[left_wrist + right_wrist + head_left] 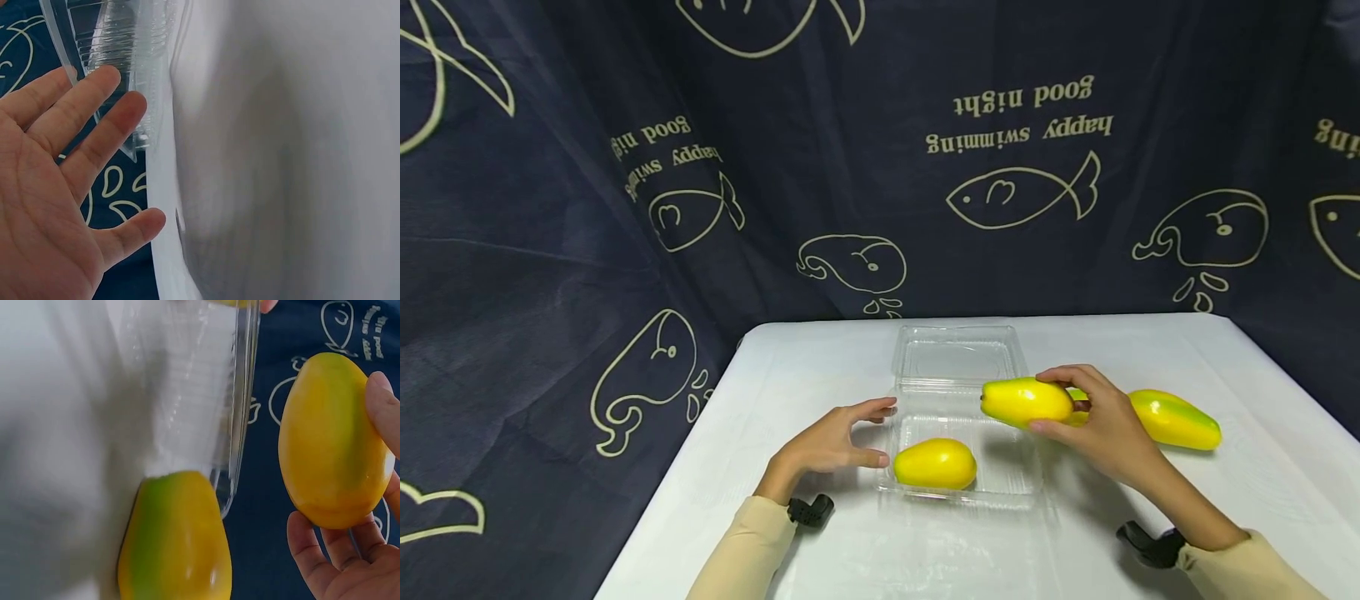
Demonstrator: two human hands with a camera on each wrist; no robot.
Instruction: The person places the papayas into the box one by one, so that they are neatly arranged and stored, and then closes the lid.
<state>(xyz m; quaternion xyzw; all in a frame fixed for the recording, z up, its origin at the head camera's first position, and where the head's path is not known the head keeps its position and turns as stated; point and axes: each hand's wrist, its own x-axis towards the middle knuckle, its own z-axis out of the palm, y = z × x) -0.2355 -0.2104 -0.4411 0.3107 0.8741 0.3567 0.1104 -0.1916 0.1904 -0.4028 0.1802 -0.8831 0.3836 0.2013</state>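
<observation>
My right hand [1103, 425] grips a yellow-green papaya [1026, 402] by one end, thumb on the near side. It hangs over the right part of a clear plastic clamshell box [1007, 475], whose lid [955, 354] lies folded back. A second papaya [935, 464] lies in the box at the front left. Just outside the box's left edge is my left hand [831, 442], its fingers spread and nothing in them; the left wrist view shows the bare palm [44, 194]. Another papaya [1176, 419] lies on the table to the right, partly behind my right hand.
The box stands on a table with a white cloth [820, 358]. A dark curtain [880, 167] with fish and whale drawings hangs behind the table and along its left side.
</observation>
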